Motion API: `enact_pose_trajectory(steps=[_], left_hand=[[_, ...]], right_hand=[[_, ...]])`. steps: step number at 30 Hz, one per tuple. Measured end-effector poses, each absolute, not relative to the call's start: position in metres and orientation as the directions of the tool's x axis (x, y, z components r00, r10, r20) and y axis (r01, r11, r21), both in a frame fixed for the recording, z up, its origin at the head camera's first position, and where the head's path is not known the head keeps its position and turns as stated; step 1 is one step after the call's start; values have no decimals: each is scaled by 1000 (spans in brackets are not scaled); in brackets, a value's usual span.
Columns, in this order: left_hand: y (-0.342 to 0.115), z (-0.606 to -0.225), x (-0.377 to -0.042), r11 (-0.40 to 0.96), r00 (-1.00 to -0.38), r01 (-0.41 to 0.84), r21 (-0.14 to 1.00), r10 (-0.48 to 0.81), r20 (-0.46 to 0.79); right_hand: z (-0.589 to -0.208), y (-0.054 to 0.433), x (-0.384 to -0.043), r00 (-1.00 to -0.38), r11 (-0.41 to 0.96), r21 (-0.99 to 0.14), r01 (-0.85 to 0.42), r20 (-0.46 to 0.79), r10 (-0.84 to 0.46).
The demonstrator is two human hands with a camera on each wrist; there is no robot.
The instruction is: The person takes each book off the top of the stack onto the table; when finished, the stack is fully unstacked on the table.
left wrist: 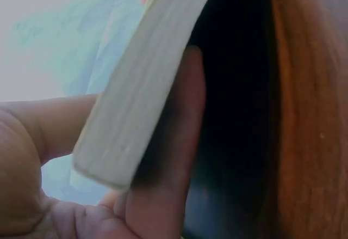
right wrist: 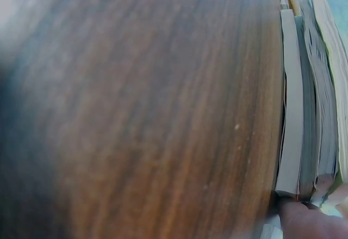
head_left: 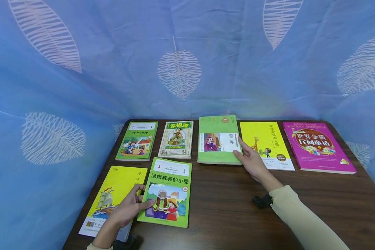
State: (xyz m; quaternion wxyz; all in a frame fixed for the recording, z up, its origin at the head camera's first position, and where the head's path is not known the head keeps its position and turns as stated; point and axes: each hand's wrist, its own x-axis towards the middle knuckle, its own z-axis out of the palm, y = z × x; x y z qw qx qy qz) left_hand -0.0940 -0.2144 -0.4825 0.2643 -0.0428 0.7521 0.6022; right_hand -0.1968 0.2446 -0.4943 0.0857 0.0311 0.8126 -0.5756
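Head view: the left hand (head_left: 126,207) pinches the left edge of a green picture book (head_left: 170,175), thumb on its cover, near the left edge of the desk (head_left: 225,208); the book slightly overlaps a yellow ship book (head_left: 112,180); the right hand (head_left: 253,162) grips the right edge of a green-and-white book (head_left: 217,158) at the desk's back edge; a small green book (head_left: 137,139) lies by the back left corner, a cream book (head_left: 176,140) beside it, a yellow giraffe book (head_left: 265,139) and a magenta book (head_left: 325,152) toward the back right corner. Left wrist view: thumb and a finger hold a page block (left wrist: 144,86) between them. Right wrist view: several page edges (right wrist: 293,103) stand close together, a fingertip at their lower end; that hand's full grip cannot be told here.
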Motion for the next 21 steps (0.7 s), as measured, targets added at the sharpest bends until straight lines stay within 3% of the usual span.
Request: enact_pose_trajectory(steps=[5, 11, 21], left_hand=[[-203, -483, -90, 442, -895, -339, 830, 121, -430], [-193, -477, -89, 723, -920, -303, 621, -52, -388], [-168, -466, -86, 906, -971, -150, 396, -59, -232]], right_hand=[[-494, 246, -196, -983, 334, -931, 147, -174, -52], [-494, 246, -196, -983, 322, -935, 147, -176, -61], [-493, 246, -197, -972, 358, -912, 201, -231, -44]])
